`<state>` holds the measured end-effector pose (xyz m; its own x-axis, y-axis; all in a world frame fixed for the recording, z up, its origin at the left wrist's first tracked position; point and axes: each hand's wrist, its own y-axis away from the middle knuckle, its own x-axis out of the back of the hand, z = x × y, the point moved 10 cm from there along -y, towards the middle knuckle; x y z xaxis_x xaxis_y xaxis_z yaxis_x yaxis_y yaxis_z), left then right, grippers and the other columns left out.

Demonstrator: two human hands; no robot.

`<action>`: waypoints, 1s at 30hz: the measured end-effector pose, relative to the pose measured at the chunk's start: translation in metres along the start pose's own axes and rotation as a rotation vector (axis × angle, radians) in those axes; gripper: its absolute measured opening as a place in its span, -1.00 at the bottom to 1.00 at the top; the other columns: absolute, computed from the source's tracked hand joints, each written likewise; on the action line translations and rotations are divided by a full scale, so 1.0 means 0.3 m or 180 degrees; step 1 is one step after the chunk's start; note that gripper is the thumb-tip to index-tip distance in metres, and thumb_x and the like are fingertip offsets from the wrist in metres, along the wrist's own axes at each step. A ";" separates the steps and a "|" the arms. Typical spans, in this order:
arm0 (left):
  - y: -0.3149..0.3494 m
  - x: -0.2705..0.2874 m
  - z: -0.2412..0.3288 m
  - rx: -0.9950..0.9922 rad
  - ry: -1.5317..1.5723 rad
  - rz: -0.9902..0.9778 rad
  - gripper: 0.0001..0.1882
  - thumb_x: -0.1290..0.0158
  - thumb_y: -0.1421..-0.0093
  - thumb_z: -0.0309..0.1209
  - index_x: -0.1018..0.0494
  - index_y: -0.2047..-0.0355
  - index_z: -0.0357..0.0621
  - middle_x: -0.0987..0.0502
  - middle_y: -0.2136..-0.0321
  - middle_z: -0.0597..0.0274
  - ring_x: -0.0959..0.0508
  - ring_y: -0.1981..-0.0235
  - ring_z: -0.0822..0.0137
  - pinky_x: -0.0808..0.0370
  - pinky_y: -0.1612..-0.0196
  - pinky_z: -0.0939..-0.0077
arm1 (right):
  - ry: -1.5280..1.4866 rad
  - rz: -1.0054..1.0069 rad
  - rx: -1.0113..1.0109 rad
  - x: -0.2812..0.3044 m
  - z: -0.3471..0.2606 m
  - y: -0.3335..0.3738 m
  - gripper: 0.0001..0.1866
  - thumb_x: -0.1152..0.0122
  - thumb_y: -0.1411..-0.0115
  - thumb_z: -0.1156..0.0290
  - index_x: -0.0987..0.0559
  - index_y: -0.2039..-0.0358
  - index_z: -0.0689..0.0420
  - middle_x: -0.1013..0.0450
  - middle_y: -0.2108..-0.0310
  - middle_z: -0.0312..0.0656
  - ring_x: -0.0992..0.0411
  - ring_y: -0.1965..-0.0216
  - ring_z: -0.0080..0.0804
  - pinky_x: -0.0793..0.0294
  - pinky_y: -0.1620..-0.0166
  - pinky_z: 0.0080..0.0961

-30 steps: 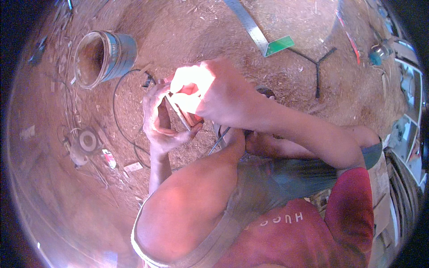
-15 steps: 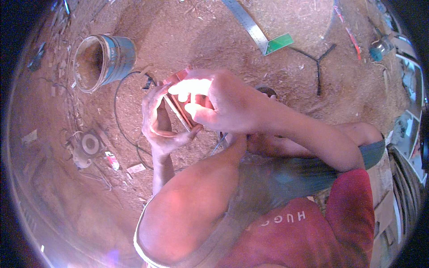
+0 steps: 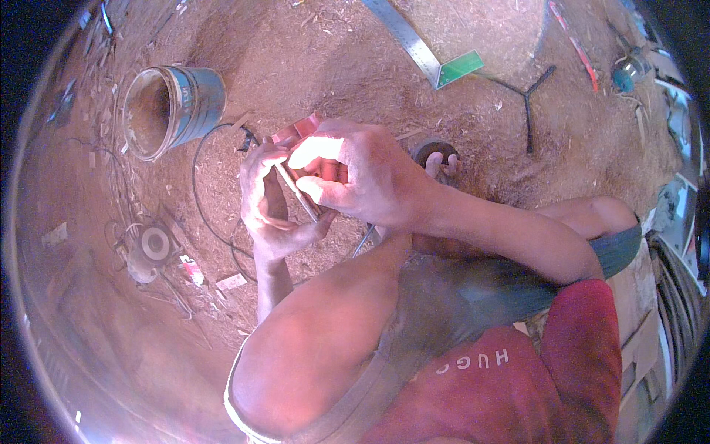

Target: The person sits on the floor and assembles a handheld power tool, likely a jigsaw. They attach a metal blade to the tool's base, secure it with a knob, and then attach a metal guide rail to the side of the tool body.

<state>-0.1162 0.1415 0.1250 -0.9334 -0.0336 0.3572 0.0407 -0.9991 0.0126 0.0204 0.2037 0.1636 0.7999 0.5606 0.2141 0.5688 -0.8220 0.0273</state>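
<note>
My left hand curls round a thin flat wooden piece, its far end near the fingers and its near end at the thumb. From the other side my right hand closes in, thumb and bent fingers brought up against the piece. Bright light washes out the right forefinger. Just beyond the fingers shows a red block-like thing, partly covered by my hands; whether it is joined to the wooden piece I cannot tell.
A blue bucket lies at the far left, near a black cable. A round power tool lies left. Farther off are a try square, a black three-armed wrench, a red bar and a jar.
My right fingers have drawn slightly inward, and less of the wooden piece shows between the hands. The view has shifted slightly; a dark round thing and toes beyond my right wrist show more.
</note>
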 end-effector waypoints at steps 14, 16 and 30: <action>-0.027 -0.006 0.082 -0.0356 0.0479 0.0010 -0.06 -0.40 0.36 -0.48 -0.29 -0.13 -0.18 -0.31 -0.10 0.04 -0.35 -0.18 0.04 -0.26 -0.25 0.09 | -0.0090 -0.0337 0.0541 0.005 -0.027 0.014 -0.55 -0.31 0.04 0.50 -0.50 0.07 0.20 -0.44 0.21 -0.10 -0.51 0.37 -0.36 -0.54 0.32 -0.46; -0.036 0.000 0.115 -0.0659 0.0305 -0.0045 -0.05 -0.41 0.37 -0.47 -0.29 -0.14 -0.18 -0.31 -0.09 0.05 -0.35 -0.19 0.04 -0.26 -0.25 0.08 | -0.0151 -0.0407 0.0616 0.001 -0.030 0.019 -0.55 -0.29 0.03 0.51 -0.49 0.06 0.20 -0.41 0.13 -0.08 -0.51 0.33 -0.33 -0.54 0.29 -0.44; -0.048 0.002 0.149 -0.0845 0.0184 -0.0093 -0.06 -0.41 0.38 -0.43 -0.29 -0.11 -0.19 -0.33 -0.06 0.05 -0.37 -0.15 0.04 -0.29 -0.22 0.08 | 0.1977 -0.0630 0.2522 -0.035 -0.184 0.066 -0.75 -0.09 -0.08 0.36 -0.54 0.20 0.06 -0.43 0.15 -0.20 -0.47 0.14 -0.27 -0.52 0.10 -0.33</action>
<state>-0.1015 0.1570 0.1668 -0.9520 0.0014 0.3061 -0.0741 -0.9713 -0.2258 0.0126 0.1760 0.2156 0.5659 0.3432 0.7497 0.8229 -0.2922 -0.4874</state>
